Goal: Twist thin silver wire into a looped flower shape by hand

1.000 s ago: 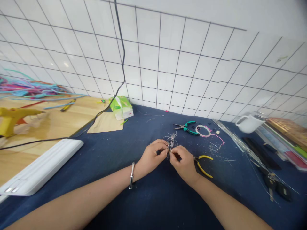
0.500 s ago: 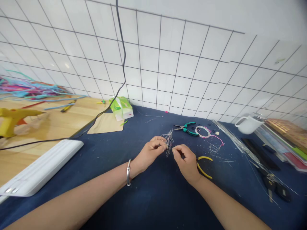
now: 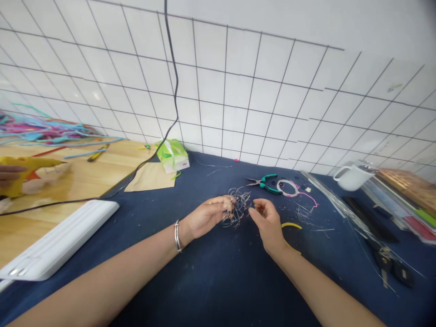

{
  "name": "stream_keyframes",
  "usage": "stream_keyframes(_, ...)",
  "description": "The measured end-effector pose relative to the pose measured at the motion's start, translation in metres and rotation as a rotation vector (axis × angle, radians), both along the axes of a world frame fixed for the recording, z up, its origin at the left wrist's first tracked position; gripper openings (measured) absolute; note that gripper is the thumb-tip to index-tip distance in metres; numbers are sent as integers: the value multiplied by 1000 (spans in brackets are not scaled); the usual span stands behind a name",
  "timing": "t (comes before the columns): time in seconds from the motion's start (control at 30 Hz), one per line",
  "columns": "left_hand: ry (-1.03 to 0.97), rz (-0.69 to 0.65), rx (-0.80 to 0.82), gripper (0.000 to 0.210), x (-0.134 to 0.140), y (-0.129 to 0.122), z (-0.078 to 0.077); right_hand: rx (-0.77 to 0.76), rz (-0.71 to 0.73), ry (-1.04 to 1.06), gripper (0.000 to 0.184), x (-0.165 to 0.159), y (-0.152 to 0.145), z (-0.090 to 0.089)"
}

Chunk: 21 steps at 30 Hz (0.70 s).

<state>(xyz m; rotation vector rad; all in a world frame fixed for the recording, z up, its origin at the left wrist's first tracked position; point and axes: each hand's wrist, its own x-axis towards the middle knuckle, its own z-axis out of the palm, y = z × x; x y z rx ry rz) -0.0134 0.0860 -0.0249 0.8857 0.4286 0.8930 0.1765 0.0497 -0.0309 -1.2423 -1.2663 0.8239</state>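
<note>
A loose tangle of thin silver wire loops (image 3: 239,209) is held in my left hand (image 3: 204,218), its fingers and thumb closed on the near side of it. My right hand (image 3: 269,222) is just right of the wire, thumb and index finger a little apart with nothing visible between them. Whether its fingertips touch the outer loops I cannot tell. Beyond the hands lie teal-handled pliers (image 3: 264,181) with their jaws pointing left. A yellow-handled tool (image 3: 292,225) is partly hidden behind my right hand. A white wire ring (image 3: 288,188) with pink wire rests farther right.
At far left, another person's hand (image 3: 9,175) grips a yellow glue gun (image 3: 30,167). A white power strip (image 3: 64,236), a green tissue pack (image 3: 172,155) and a black cable (image 3: 175,77) are on the left. Rightward are wire lengths (image 3: 323,193), a mug (image 3: 354,176) and keys (image 3: 384,261).
The wire tangle has turned from edge-on to face me as my left hand rolled palm up. My right fingers have opened slightly. The other person's hand has come onto the glue gun.
</note>
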Motion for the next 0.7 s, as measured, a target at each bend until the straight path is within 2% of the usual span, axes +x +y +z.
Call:
stream_keyframes(0.1, -7, -4, 7, 6, 0, 1, -1, 46, -75, -94, 31, 3, 1, -1)
stream_keyframes(0.23, -16, -43, 6, 5, -1, 2, -2, 26, 37, -99, 35, 3, 1, -1)
stream_keyframes(0.33, -25, -90, -13, 5, -1, 2, -2, -5, 110, -24, 36, 2, 2, -3)
stream_keyframes(0.43, -7, -114, -31, 5, -1, 1, -2, 0, 47, 20, 39, 2, 3, -3)
stream_keyframes(0.5, 23, -128, -31, 8, 0, 0, -2, 16, 22, -25, 37, 4, 4, 0)
stream_keyframes(0.6, 73, -136, 5, 9, 1, 0, -2, -22, 137, -101, 27, 6, 3, 4)
stream_keyframes(0.7, 127, -108, 66, 13, 1, 0, -3, -74, 221, -69, 21, 6, 2, 7)
